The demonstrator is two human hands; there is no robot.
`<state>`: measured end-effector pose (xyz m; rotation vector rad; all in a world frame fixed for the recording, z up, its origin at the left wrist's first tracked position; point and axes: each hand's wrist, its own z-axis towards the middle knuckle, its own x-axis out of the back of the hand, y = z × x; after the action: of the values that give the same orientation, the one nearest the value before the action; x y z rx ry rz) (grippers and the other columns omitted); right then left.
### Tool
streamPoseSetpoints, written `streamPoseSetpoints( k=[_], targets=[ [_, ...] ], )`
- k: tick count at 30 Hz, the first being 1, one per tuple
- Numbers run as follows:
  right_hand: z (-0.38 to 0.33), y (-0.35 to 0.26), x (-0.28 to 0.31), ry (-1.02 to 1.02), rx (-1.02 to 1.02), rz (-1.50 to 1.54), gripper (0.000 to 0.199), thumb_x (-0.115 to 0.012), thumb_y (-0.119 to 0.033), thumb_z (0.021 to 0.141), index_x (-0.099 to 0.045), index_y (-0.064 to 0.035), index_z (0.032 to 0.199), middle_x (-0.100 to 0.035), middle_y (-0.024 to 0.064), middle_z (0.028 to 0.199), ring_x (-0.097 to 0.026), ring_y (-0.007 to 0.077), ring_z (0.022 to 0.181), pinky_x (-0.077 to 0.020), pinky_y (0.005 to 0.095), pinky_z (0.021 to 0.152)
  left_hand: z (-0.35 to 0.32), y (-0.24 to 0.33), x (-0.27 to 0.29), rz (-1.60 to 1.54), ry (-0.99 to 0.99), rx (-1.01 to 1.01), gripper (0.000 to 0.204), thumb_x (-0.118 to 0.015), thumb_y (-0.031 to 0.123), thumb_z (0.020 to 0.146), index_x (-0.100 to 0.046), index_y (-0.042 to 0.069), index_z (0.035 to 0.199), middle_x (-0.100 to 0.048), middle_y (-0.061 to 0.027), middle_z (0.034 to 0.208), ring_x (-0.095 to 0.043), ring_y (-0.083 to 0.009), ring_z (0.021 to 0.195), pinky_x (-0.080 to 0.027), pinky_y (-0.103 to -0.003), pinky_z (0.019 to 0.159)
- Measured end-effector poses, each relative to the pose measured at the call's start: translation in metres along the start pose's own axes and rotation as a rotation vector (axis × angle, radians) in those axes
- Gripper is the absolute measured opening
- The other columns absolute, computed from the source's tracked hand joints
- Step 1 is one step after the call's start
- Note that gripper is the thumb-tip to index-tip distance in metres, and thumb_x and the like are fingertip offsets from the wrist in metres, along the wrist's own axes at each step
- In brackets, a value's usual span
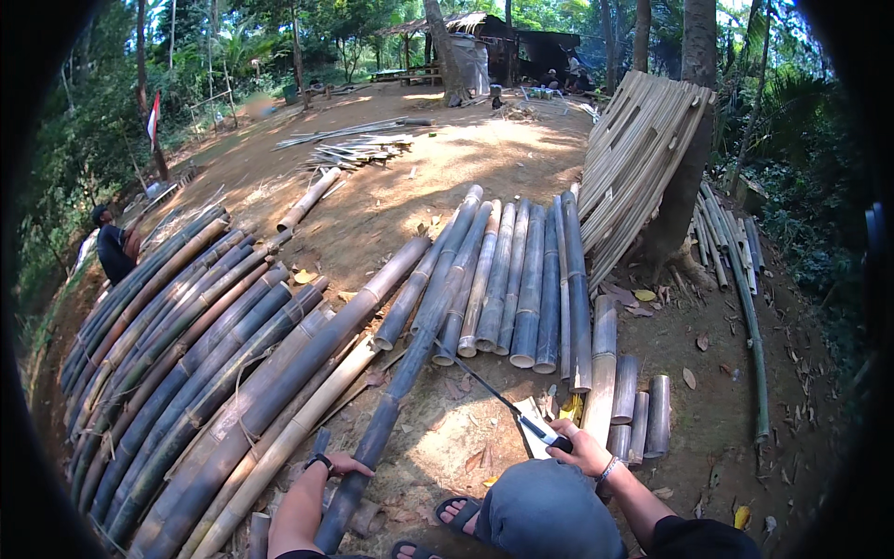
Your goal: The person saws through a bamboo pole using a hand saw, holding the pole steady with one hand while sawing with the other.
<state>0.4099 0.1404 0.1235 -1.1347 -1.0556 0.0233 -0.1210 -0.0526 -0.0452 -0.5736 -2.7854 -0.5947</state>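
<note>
left hand [348, 464] clamped on 1 pole [378, 424] | right hand [579, 451] clamped on 1 saw [534, 428]

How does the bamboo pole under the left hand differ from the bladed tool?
The bamboo pole is longer and thicker than the bladed tool. In view, the pole slants up rightward; the tool points up leftward. The left hand lies over the pole; the right hand holds the tool. Both are partly dark.

Bamboo pile [220, 373] left of the bamboo pole [385, 410], panel [643, 149] against a tree [684, 219] rightward, hut [473, 63] far behind.
</note>
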Motion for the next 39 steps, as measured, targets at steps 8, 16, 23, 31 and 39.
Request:
streamPoseSetpoints(
  k=[8,16,23,31,39],
  targets=[
    [-0.013,0.035,-0.003,-0.027,-0.232,0.298,0.047,-0.069,-0.016,0.093,-0.045,-0.0044,0.131,-0.066,0.014,0.109,-0.063,0.0179,0.101,-0.0506,0.0333,0.086,0.015,-0.03,-0.008,-0.413,-0.12,0.031,0.072,-0.081,0.048,0.073,-0.064,0.003,0.127,-0.07,-0.0095,0.119,-0.066,-0.0219,0.105,-0.049,-0.034,0.094],
    [0.033,0.033,-0.018,-0.125,-0.093,0.156,0.052,-0.073,-0.026,0.089,-0.048,-0.009,0.131,-0.068,0.0172,0.093,-0.069,0.0297,0.086,-0.0525,0.0412,0.078,-0.048,0.028,-0.027,0.022,0.307,-0.047,0.086,-0.09,0.056,0.057,-0.069,0.0,0.119,-0.071,-0.0171,0.115,-0.068,-0.0283,0.105,-0.05,-0.036,0.094],
    [0.037,0.048,-0.046,-0.159,-0.115,0.268,0.046,-0.073,-0.013,0.087,-0.05,-0.0069,0.126,-0.068,0.0113,0.086,-0.064,0.0182,0.077,-0.0504,0.0341,0.071,-0.065,0.064,-0.046,0.202,0.736,0.018,0.065,-0.088,0.049,0.055,-0.073,-0.001,0.095,-0.073,-0.0218,0.091,-0.072,-0.0352,0.086,-0.057,-0.043,0.079],
    [0.051,0.02,-0.083,-0.34,-0.037,0.229,0.04,-0.067,-0.011,0.091,-0.046,-0.0021,0.123,-0.064,0.017,0.084,-0.065,0.0251,0.077,-0.0489,0.0373,0.071,-0.056,0.043,-0.067,0.273,0.92,0.005,0.06,-0.082,0.038,0.065,-0.066,-0.006,0.102,-0.069,-0.0242,0.104,-0.068,-0.0406,0.095,-0.055,-0.046,0.085],
    [0.066,0.015,-0.146,-0.453,-0.008,0.191,0.045,-0.066,-0.029,0.093,-0.046,-0.0043,0.125,-0.067,0.0272,0.085,-0.067,0.0471,0.083,-0.0517,0.0504,0.07,-0.06,0.05,-0.059,0.187,0.776,-0.008,0.057,-0.08,0.04,0.066,-0.067,-0.002,0.102,-0.071,-0.0257,0.094,-0.069,-0.0386,0.092,-0.055,-0.046,0.083]
  ],
)
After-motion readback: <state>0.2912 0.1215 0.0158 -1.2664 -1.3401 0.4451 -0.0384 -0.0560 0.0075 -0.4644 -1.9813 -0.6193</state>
